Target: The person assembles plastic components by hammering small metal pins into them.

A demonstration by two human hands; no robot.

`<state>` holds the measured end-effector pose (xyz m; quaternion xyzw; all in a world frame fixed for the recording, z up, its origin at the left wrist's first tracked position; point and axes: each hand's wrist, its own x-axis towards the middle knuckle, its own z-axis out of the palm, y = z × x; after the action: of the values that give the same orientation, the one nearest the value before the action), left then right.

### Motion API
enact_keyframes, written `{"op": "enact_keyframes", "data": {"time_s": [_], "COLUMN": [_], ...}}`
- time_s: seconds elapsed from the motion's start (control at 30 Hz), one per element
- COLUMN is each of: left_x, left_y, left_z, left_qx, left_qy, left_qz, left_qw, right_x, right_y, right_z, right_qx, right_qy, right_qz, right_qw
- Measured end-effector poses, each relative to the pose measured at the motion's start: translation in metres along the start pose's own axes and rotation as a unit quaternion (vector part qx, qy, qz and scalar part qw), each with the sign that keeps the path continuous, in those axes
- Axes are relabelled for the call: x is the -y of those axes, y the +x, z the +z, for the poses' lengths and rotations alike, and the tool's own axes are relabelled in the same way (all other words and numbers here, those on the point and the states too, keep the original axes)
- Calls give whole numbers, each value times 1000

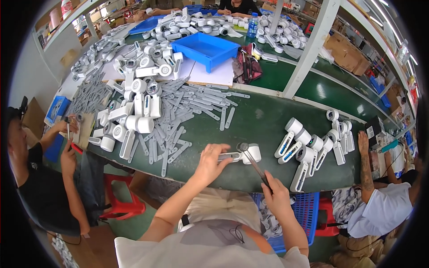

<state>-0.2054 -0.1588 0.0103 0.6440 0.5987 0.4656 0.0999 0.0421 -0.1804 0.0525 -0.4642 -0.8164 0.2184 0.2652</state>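
My left hand (211,161) is closed round the handle of a white handheld device with a round drum-shaped head (253,154), lying on the green table in front of me. My right hand (276,193) grips a metal-shafted hammer (254,166) by its dark handle. The hammer's round head is over the spot where the device's handle meets its drum; whether they touch I cannot tell. Left of my hands spreads a heap of flat grey strips (170,120), shaped like handle covers. To the right stand several similar white devices (299,138), some with blue showing in their handles.
White devices (134,107) are piled at the left and far side, around a blue tray (205,47). A white post (308,53) rises at the far edge. Below the table sits a blue basket (308,219). People work at both sides; one tattooed arm (366,165) rests at the right.
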Motion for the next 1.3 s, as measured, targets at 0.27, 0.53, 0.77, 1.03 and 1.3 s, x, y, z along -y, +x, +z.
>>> {"op": "enact_keyframes", "data": {"time_s": [0.27, 0.53, 0.77, 1.03, 1.3], "left_x": [24, 24, 31, 33, 34], "left_y": [-4, -4, -21, -25, -25], "left_z": [-25, -21, -18, -22, -21], "left_qx": [48, 41, -8, -1, -2], "left_qy": [-13, -28, -91, -31, -48], "left_qz": [52, 72, -18, -61, -54], "left_qw": [997, 996, 996, 998, 997], "right_x": [9, 9, 12, 26, 25], "right_y": [-6, -9, -2, 1, -2], "right_z": [23, 23, 31, 30, 35], "right_qx": [40, 43, 55, 50, 67], "right_qy": [18, -18, -7, 9, -9], "right_qz": [-24, -41, -40, -73, -50], "right_qw": [999, 998, 998, 996, 996]}}
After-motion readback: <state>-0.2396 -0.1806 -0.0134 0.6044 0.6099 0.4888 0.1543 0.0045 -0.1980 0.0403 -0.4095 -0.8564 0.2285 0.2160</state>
